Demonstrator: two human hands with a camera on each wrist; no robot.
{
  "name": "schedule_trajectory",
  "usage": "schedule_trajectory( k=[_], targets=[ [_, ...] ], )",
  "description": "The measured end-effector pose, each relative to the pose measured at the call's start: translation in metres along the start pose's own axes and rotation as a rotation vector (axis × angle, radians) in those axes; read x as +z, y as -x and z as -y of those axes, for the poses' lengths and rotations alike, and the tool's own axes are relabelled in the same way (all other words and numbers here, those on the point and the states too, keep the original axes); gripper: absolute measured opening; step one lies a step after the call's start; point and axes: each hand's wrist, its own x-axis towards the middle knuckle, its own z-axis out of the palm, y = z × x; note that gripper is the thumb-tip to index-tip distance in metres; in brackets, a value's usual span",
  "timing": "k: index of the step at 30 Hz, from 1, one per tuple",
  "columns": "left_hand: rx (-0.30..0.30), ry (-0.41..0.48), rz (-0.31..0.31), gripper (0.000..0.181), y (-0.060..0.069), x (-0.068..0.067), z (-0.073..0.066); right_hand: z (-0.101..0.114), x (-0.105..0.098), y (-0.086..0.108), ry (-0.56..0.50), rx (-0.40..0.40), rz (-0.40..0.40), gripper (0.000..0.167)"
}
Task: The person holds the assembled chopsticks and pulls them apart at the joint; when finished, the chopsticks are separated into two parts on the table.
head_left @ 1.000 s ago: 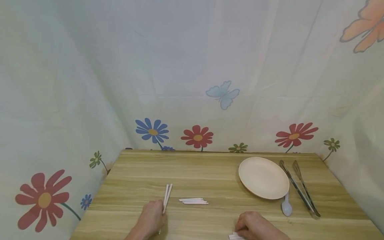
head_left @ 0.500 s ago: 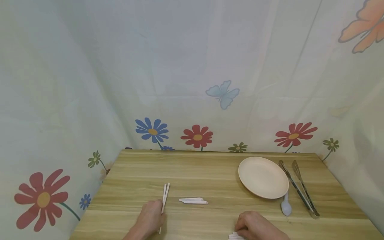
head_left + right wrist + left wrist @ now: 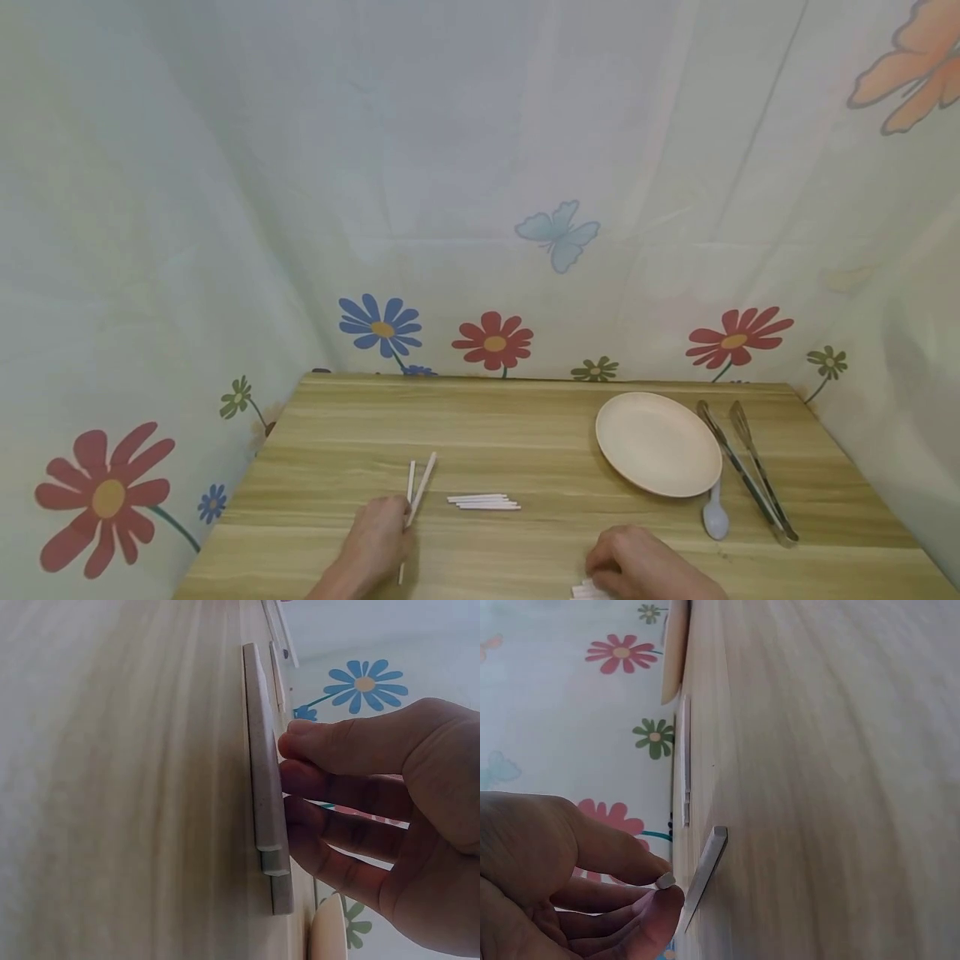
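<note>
A white stick (image 3: 425,483) is pinched between thumb and forefinger of my left hand (image 3: 375,537), its far end tilted to the right; its near end (image 3: 665,881) shows at the fingertips in the left wrist view. Under that hand, another white stick (image 3: 411,475) lies on the table, also seen as a stick (image 3: 706,870) below the fingers. My right hand (image 3: 641,562) rests beside several side-by-side white sticks (image 3: 588,591). In the right wrist view its loosely bent fingers (image 3: 300,776) are against or just by these sticks (image 3: 266,765); contact is hard to tell.
Between the hands lies a small group of white sticks (image 3: 483,502). At the right of the wooden table (image 3: 525,433) are a cream plate (image 3: 660,446), a pale spoon (image 3: 716,518) partly under it, and metal tongs (image 3: 757,479). A flowered curtain (image 3: 450,167) surrounds the table.
The stick in my left hand has swung its far end to the right, widening the angle with the stick beside it. My right hand has hardly moved.
</note>
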Motion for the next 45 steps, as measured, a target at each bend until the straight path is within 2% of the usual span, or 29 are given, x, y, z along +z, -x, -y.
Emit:
schedule_trajectory(
  k=[5, 10, 15, 17, 23, 28, 31, 37, 40, 45],
  targets=[
    [0.010, 0.031, -0.011, 0.011, 0.000, 0.001, -0.001, 0.003, -0.001, 0.000, 0.045, -0.054, -0.055, 0.021],
    [0.078, 0.001, -0.056, 0.012, -0.002, 0.001, -0.002, 0.005, -0.003, -0.001, 0.083, -0.122, -0.144, 0.022],
    [0.110, -0.011, -0.086, 0.017, -0.005, -0.001, -0.003, 0.007, -0.007, -0.001, 0.069, -0.073, -0.172, 0.006],
    [0.119, -0.022, -0.104, 0.017, -0.006, -0.001, -0.004, 0.008, -0.009, -0.001, 0.059, -0.058, -0.190, 0.010],
    [0.142, -0.053, -0.147, 0.017, -0.010, -0.003, -0.008, 0.012, -0.012, -0.005, 0.088, -0.123, -0.299, 0.014],
    [0.150, -0.074, -0.136, 0.017, -0.014, -0.006, -0.013, 0.016, -0.015, -0.009, 0.086, -0.079, -0.311, 0.018],
    [0.157, -0.088, -0.127, 0.016, -0.017, -0.007, -0.016, 0.016, -0.016, -0.012, 0.102, -0.091, -0.347, 0.019],
    [0.213, -0.126, -0.187, 0.014, -0.022, -0.007, -0.025, 0.015, -0.017, -0.018, 0.155, -0.172, -0.472, 0.024],
    [0.244, -0.140, -0.206, 0.013, -0.024, -0.007, -0.029, 0.016, -0.018, -0.020, 0.179, -0.169, -0.503, 0.023],
    [0.264, -0.142, -0.194, 0.012, -0.025, -0.005, -0.036, 0.019, -0.019, -0.024, 0.227, -0.144, -0.535, 0.023]
  ],
)
